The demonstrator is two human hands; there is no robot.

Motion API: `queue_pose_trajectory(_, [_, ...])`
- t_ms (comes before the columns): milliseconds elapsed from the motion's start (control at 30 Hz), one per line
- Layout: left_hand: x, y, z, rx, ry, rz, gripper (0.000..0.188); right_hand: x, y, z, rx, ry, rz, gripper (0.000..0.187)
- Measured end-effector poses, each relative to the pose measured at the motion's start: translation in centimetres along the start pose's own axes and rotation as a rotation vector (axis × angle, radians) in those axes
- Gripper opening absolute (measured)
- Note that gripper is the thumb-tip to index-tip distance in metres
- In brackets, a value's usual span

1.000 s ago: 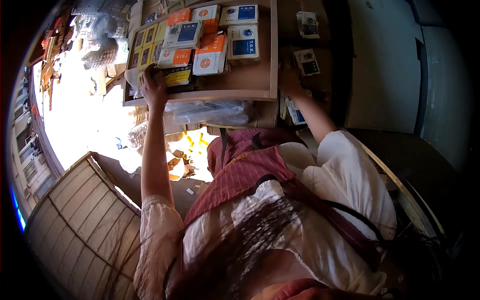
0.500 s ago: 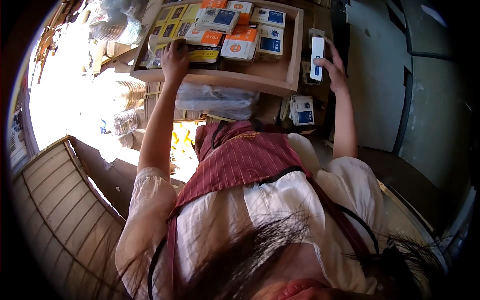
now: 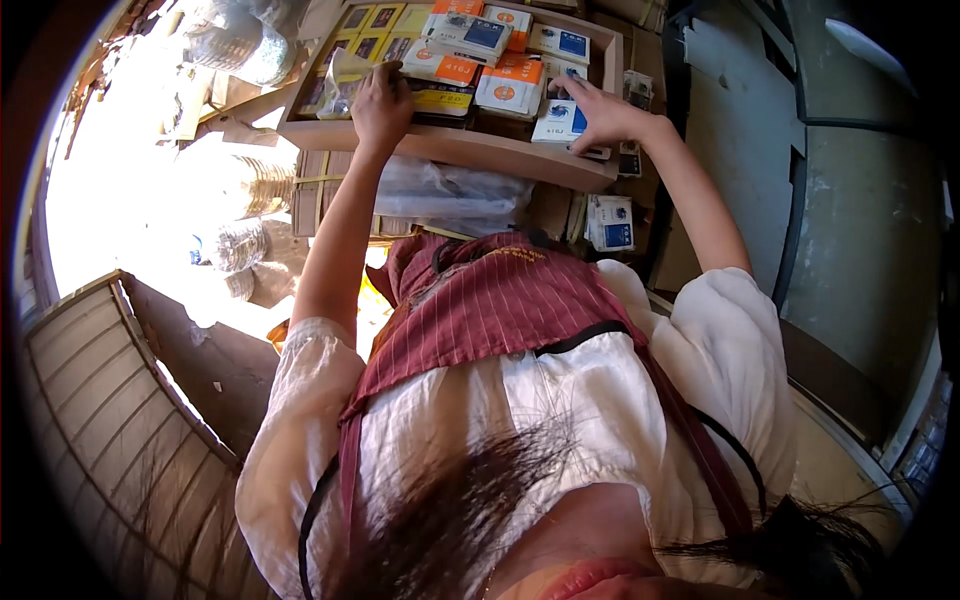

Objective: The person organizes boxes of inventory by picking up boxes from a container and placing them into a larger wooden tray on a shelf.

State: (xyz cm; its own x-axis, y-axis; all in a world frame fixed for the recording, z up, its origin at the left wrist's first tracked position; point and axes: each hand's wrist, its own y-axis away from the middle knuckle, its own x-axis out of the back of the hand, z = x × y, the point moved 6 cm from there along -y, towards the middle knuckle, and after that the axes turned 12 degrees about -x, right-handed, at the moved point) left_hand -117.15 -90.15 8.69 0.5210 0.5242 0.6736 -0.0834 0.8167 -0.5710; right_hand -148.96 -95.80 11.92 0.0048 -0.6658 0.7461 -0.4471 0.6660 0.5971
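The left hand (image 3: 383, 105) stays at the tray (image 3: 450, 148)'s front, fingers curled, grip unclear. Rightward, the white-and-blue box (image 3: 556, 124), outside the tray half a second ago, is now inside its near-right corner, grasped by the right hand (image 3: 606, 116)'s fingers.

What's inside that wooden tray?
The wooden tray holds yellow boxes, orange-and-white boxes, blue-and-white boxes and crumpled plastic. They cover most of its bottom; anything underneath is hidden.
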Motion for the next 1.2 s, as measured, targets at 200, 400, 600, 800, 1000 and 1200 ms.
queue_pose_trajectory(200, [-0.1,-0.1,0.4,-0.008,0.008,-0.01,0.018,-1.0,-0.1,0.3,0.102,-0.053,-0.04,0.087])
queue_pose_trajectory(400, [0.3,0.0,0.4,0.0,-0.017,-0.029,0.012,0.0,0.2,2.4,-0.049,-0.125,0.303,0.051])
queue_pose_trajectory(600, [0.3,-0.2,0.6,0.022,0.003,-0.054,0.012,-2.9,-0.1,0.6,-0.146,0.387,0.14,0.046])
queue_pose_trajectory(800, [0.1,0.1,-0.1,-0.038,-0.003,-0.062,0.013,-2.2,-1.1,0.2,-0.08,0.352,0.168,0.041])
queue_pose_trajectory(1000, [0.6,0.2,0.2,-0.015,-0.076,-0.038,0.016,-2.2,-1.7,18.8,-0.33,-0.959,1.024,0.032])
queue_pose_trajectory(1200, [1.2,0.8,-0.2,0.029,-0.031,-0.035,0.032,-16.7,-8.2,26.5,-0.859,-0.114,0.18,0.081])
